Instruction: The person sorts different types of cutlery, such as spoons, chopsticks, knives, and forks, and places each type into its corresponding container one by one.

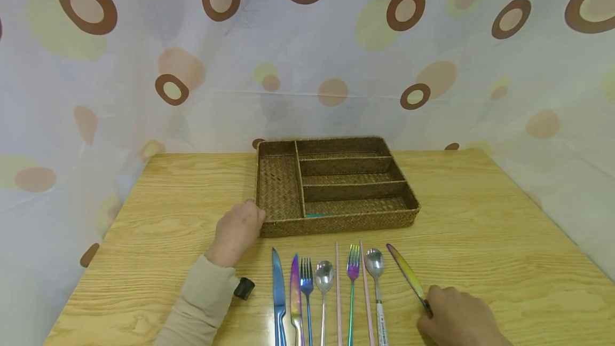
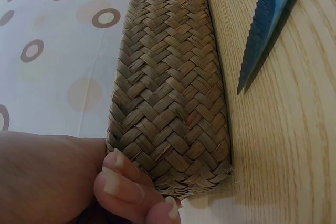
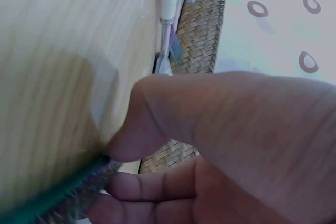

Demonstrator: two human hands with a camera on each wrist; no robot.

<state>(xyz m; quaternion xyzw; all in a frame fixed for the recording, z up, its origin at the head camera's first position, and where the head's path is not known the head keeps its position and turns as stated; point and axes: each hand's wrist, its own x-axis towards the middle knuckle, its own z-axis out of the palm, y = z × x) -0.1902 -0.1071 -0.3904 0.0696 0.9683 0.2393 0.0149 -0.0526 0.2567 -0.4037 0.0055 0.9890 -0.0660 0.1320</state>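
Observation:
My left hand (image 1: 237, 233) grips the front left corner of a woven cutlery tray (image 1: 346, 223); in the left wrist view its fingertips (image 2: 126, 184) curl against the wicker wall. On the right, my right hand (image 1: 458, 316) pinches the handle of a rainbow-coloured table knife (image 1: 407, 271), blade pointing away toward the tray. Between the hands lie a blue knife (image 1: 278, 287), a purple-gold knife (image 1: 295, 292), a blue fork (image 1: 306, 279), a silver spoon (image 1: 324, 276), two pink chopsticks (image 1: 338, 292), a rainbow fork (image 1: 353, 268) and a white-handled spoon (image 1: 375, 263).
The tray has one long compartment at the left and three crosswise ones at the right. A teal strip (image 1: 318, 215) shows in the nearest crosswise compartment. Behind the wooden table (image 1: 182, 186) hangs a patterned cloth (image 1: 298, 47), which also runs along both sides.

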